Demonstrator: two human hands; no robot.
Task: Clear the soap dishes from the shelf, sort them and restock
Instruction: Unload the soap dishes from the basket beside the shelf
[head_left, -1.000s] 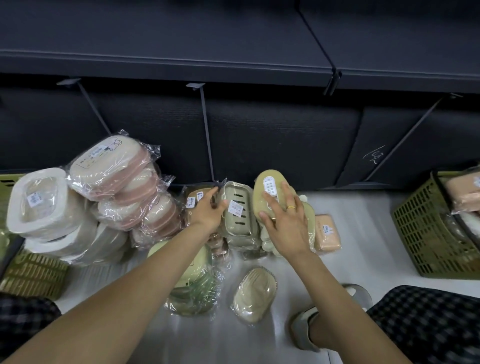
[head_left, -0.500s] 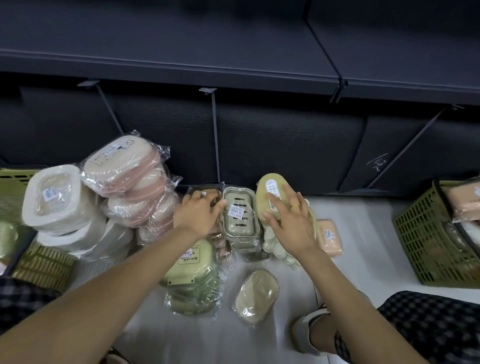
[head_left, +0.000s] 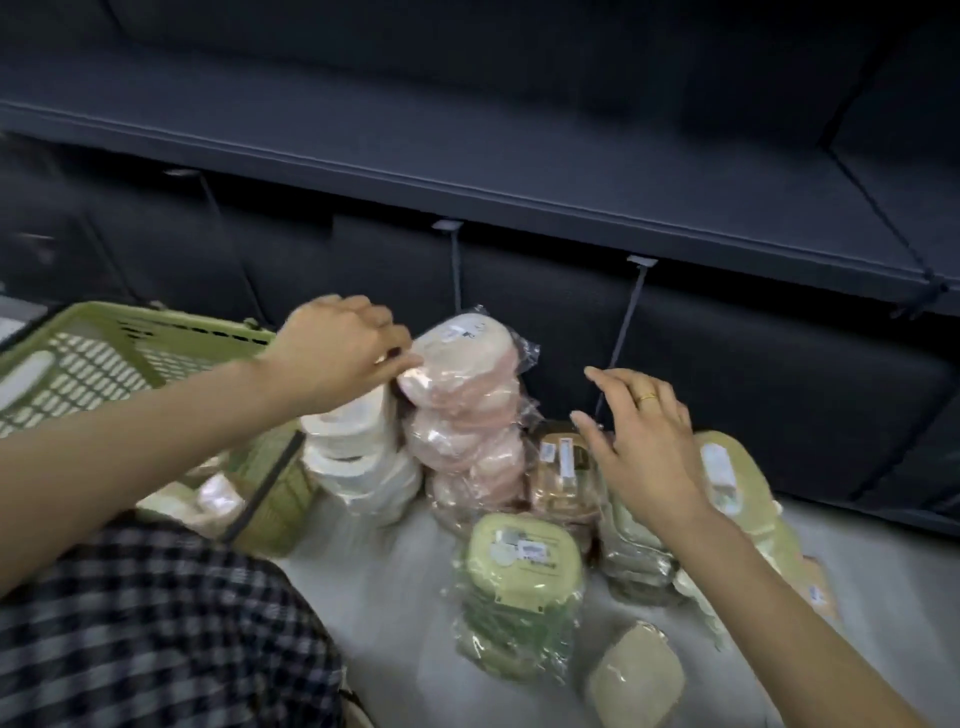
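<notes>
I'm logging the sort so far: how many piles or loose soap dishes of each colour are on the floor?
White pile: 1
Pink pile: 1
Brown pile: 1
Green piles: 2, one in front, one behind it to the right
Yellow pile: 1
Loose beige dish: 1
Orange dish, blurred at the right edge: 1
Total: 8

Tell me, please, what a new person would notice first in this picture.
First the two bare arms reaching in: the left hand touches the top of a leaning stack of pink soap dishes in clear wrap, with white dishes stacked beside it on the left. The right hand, wearing a gold ring, hovers open over the beige and green packs. A green basket stands at far left.
</notes>
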